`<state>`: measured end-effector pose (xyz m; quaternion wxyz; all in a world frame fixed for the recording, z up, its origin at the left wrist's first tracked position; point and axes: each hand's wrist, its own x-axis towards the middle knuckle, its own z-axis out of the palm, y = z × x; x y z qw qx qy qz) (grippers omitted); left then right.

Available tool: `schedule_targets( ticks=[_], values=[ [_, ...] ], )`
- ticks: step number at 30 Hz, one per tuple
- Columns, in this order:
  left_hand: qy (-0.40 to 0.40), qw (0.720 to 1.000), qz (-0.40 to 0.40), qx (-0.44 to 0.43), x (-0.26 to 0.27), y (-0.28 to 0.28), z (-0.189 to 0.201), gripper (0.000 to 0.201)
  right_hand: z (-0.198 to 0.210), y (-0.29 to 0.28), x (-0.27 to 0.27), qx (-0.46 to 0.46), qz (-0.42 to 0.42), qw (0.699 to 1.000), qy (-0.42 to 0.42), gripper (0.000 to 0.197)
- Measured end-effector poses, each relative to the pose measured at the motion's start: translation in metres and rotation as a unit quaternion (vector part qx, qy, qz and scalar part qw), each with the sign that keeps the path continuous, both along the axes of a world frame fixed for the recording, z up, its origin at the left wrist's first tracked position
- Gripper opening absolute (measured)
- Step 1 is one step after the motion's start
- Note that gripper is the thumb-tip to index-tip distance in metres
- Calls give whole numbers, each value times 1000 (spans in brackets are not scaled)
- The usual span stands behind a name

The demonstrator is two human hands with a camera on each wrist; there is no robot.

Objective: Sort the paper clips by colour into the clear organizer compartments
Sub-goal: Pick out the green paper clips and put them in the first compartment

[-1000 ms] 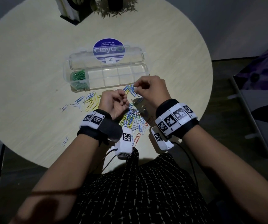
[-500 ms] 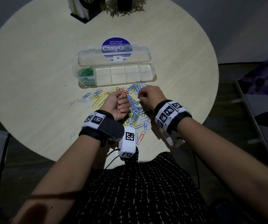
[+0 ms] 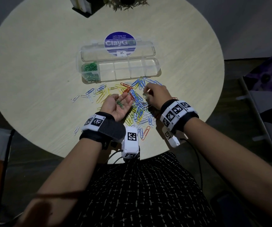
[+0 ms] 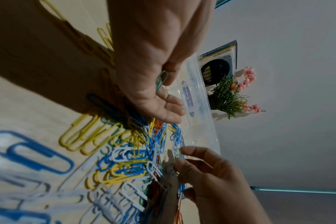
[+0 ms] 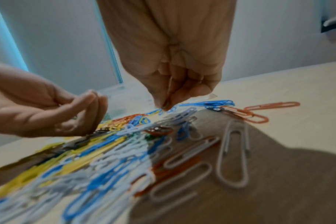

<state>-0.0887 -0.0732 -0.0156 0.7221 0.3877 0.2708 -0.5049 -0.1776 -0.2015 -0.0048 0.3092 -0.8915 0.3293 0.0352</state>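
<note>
right hand (image 3: 157, 95) pinching a small green wire paper clip (image 5: 165, 104) at the fingertips, grip narrow and pointed down over the loose heap of coloured paper clips (image 3: 138, 107) on the round pale wooden surface (image 3: 33, 71). left hand (image 3: 118, 104) palm up, grip wide and relaxed, cradling a few green clips (image 3: 120, 104), just left of the pinch. clear plastic organizer box (image 3: 155, 66) beyond both hands; green-filled compartment (image 3: 89, 69) at its far left end, nearer the left hand. probably a leftward hand-off next.
</note>
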Motion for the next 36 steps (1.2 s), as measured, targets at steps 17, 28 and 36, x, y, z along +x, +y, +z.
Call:
schedule_targets(
  ticks=[17, 28, 36],
  values=[
    [-22, 999, 2, 32, -9, 7, -4, 31, 0, -5, -35, -51, 74, 995, 29, 27],
    [-34, 999, -11, 19, -9, 12, 0, 39, 9, 7, -13, -84, 68, 991, 81, 18],
    [-9, 1000, -1, -17, -16, 5, 7, 39, 43, 44, 9, 56, 44, 991, -113, 10]
  ],
)
